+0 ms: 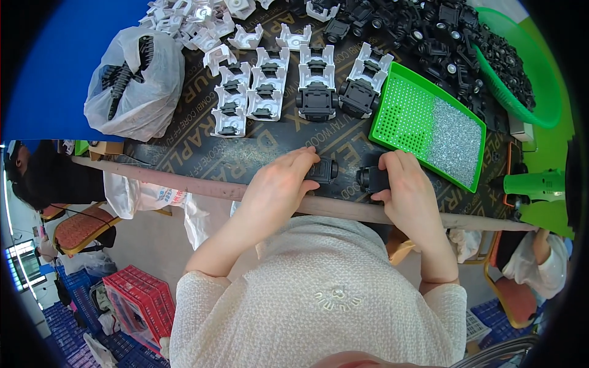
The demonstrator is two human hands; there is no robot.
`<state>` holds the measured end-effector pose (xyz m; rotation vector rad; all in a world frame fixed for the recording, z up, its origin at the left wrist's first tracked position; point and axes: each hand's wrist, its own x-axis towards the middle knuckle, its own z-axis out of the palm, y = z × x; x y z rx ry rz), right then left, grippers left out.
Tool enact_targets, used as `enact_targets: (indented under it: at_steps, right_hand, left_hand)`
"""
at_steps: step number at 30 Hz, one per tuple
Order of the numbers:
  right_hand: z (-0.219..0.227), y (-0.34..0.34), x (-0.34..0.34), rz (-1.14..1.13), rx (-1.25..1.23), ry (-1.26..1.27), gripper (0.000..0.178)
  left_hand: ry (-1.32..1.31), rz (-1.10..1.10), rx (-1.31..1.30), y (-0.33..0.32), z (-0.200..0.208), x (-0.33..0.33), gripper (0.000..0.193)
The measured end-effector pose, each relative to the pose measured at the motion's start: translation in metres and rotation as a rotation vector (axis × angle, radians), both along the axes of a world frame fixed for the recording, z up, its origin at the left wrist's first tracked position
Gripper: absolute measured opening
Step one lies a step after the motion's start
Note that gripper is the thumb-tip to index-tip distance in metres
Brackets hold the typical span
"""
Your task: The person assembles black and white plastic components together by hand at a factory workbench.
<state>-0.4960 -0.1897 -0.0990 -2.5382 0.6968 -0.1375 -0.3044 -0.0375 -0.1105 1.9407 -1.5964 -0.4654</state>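
My left hand [279,184] is closed on a black plastic toy-car chassis [324,171] near the table's front edge. A little to the right, my right hand [406,184] grips another black toy-car chassis [370,178], its fingers covering part of it. The two pieces are apart. Beyond my hands stand rows of white plastic car bodies [265,86] with black inserts in them. Two of these rows have a black chassis [316,102] sitting at the near end. Right of them lies a green perforated tray [402,98] with a heap of small silvery metal pieces [455,138], probably screws.
A clear bag [156,92] of black ribbed parts stands at the left. Loose white bodies [184,21] and black chassis [429,37] are piled at the back. A green basket [546,92] and a green tool [534,184] are at the right. Other people sit at both sides.
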Motion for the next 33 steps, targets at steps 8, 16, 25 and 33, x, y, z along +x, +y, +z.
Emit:
enact_targets:
  at_steps: [8, 16, 25, 33]
  right_hand:
    - [-0.003, 0.001, -0.001, 0.012, -0.053, 0.002, 0.038]
    - [0.002, -0.004, 0.008, 0.028, -0.043, 0.048, 0.042]
    - [-0.009, 0.004, -0.002, 0.042, -0.092, -0.030, 0.026]
    - [0.005, -0.005, 0.005, 0.565, -0.152, -0.079, 0.018]
  left_hand:
    - [-0.038, 0.002, 0.090, -0.008, 0.003, 0.004, 0.036]
    - [-0.078, -0.090, 0.179, -0.020, 0.015, 0.008, 0.038]
    - [-0.073, -0.182, 0.124, -0.016, 0.007, 0.009, 0.036]
    - [-0.036, -0.170, 0.130, -0.021, 0.013, 0.006, 0.032]
